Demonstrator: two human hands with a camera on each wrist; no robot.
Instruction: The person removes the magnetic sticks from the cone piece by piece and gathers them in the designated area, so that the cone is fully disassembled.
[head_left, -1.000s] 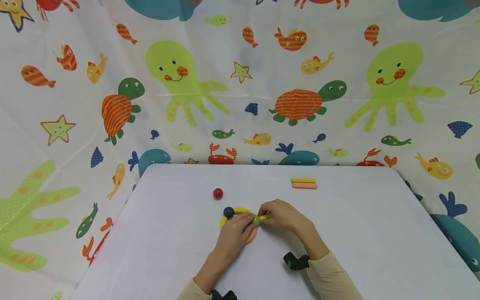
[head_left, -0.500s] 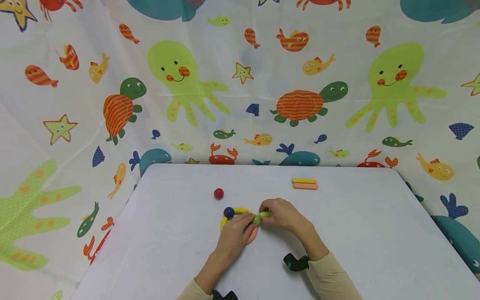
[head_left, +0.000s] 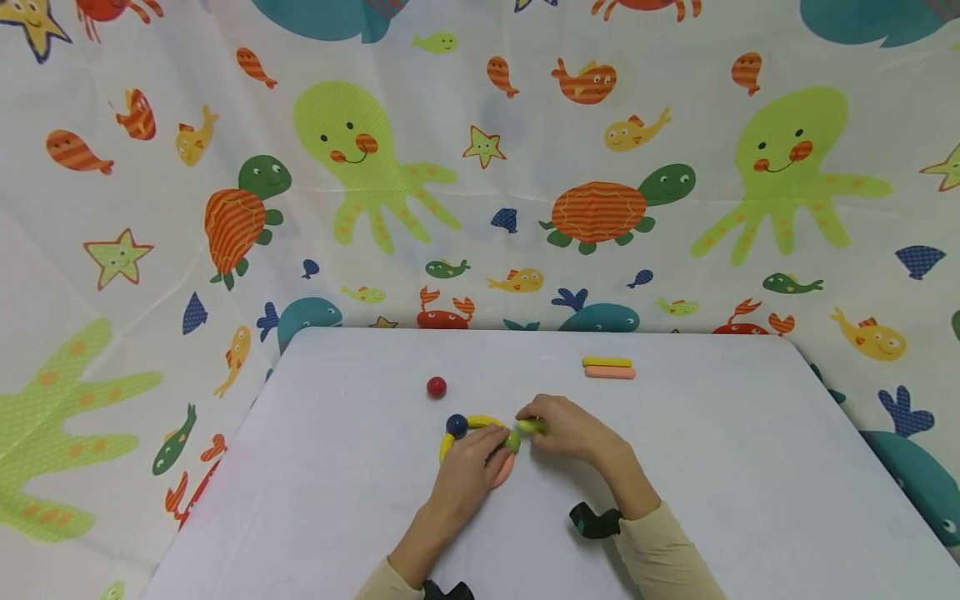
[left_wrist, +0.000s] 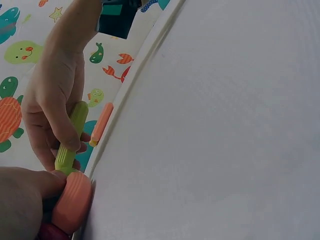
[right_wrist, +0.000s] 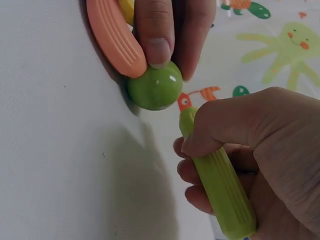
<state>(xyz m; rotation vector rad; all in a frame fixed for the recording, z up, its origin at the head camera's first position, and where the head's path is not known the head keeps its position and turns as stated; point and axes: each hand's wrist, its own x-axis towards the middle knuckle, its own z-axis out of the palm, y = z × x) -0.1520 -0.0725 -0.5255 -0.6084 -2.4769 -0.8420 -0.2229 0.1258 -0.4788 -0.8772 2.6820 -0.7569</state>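
One lime-green stick gripped in the right hand, between thumb and curled fingers, its tip just beside a green ball, with a slim gap between in the right wrist view. Green ball pinched in the left hand and touching the end of a curved salmon piece. Just past the left hand, a navy ball between two curved yellow pieces. Farther back on the white tabletop, a red ball to the left; to the right, a yellow stick and a salmon stick, side by side. Behind, a cloth printed with sea animals.
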